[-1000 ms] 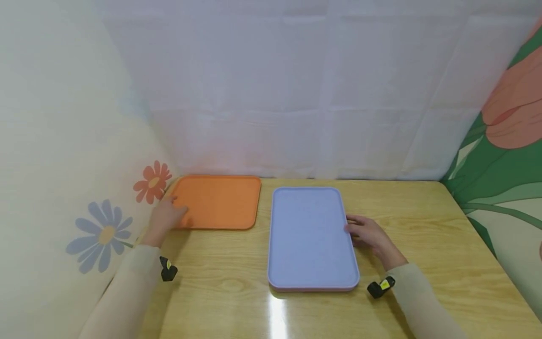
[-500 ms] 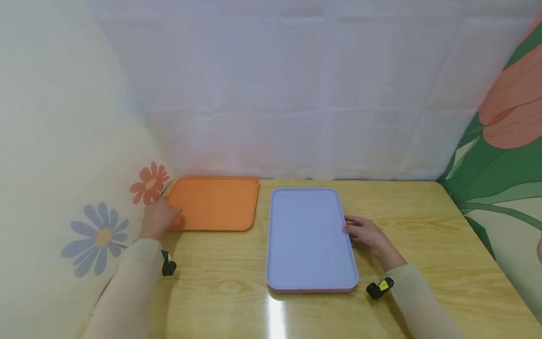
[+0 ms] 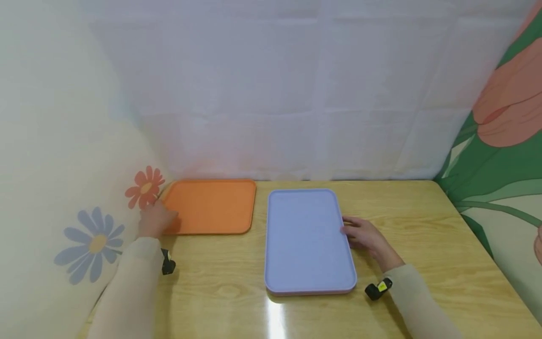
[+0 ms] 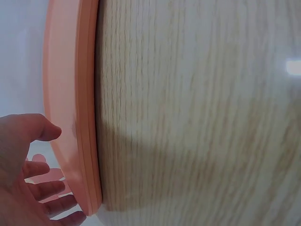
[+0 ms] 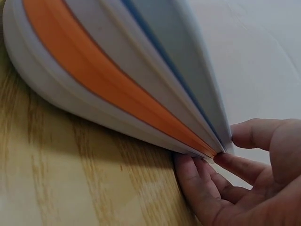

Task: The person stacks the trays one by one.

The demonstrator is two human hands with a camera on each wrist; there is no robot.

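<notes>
An orange tray (image 3: 210,207) lies crosswise at the back left of the table. My left hand (image 3: 155,219) is at its left end. In the left wrist view the thumb hovers over the tray's rim (image 4: 85,117), and the other fingers spread past its end, loosely bent. A stack of several trays with a light purple one (image 3: 307,240) on top stands lengthwise in the middle. My right hand (image 3: 366,238) touches the right side of that stack. The right wrist view shows an orange layer (image 5: 94,80) between pale ones, with thumb and fingertips spread along the layered edges.
The wooden table (image 3: 224,278) carries both trays and stack. White cloth (image 3: 237,94) hangs behind it. Flower-patterned panels stand close at the left and right (image 3: 508,183), the left one right beside my left forearm.
My left hand has slid left, from over the orange tray's end to its outer edge. My right hand stays at the stack. The whole head view has shifted slightly.
</notes>
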